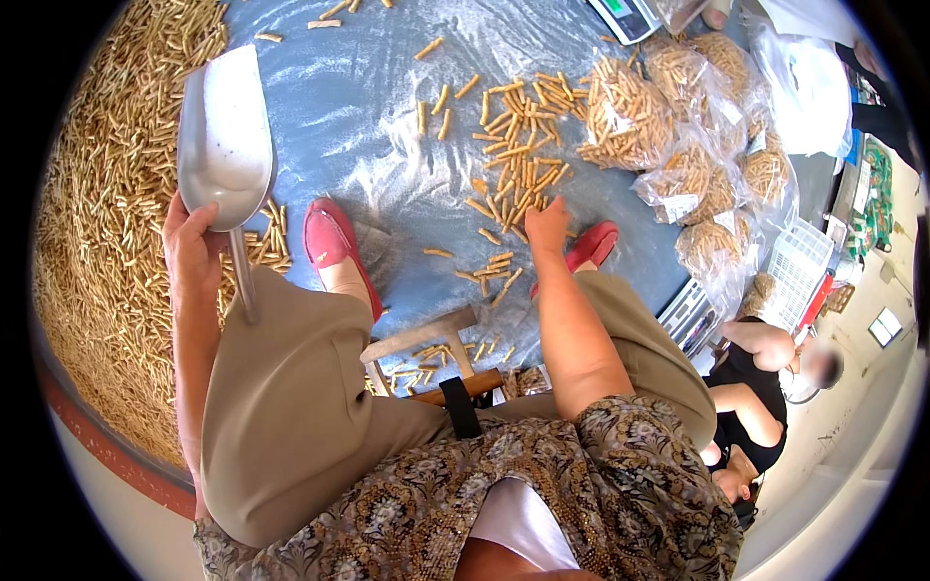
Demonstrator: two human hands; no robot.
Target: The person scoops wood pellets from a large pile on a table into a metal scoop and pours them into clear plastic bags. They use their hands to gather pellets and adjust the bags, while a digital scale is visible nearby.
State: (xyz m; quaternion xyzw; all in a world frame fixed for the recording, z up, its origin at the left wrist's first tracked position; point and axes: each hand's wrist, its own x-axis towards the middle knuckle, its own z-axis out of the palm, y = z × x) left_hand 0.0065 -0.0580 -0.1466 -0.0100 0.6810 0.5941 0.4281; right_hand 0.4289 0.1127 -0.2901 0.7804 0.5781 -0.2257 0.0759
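On the left, my left hand point(195, 243) grips a metal scoop point(225, 156) at the rear of its bowl, thumb on the rim. Its bowl looks bare inside, and its handle points back towards my knee. My right hand point(546, 224) reaches down between my feet to the near edge of a loose scatter of short brown snack sticks point(519, 156) on the blue, powder-dusted sheet point(320, 131). The fingers touch or nearly touch the sticks; whether they pinch any is hidden.
A large heap of similar sticks point(116, 218) lies left. Filled clear plastic bags point(628, 116) crowd the right, below a digital scale point(628, 18). A white plastic crate point(799, 265) stands beyond them. Other people point(755, 396) sit at right. A wooden stool point(421, 334) is beneath me.
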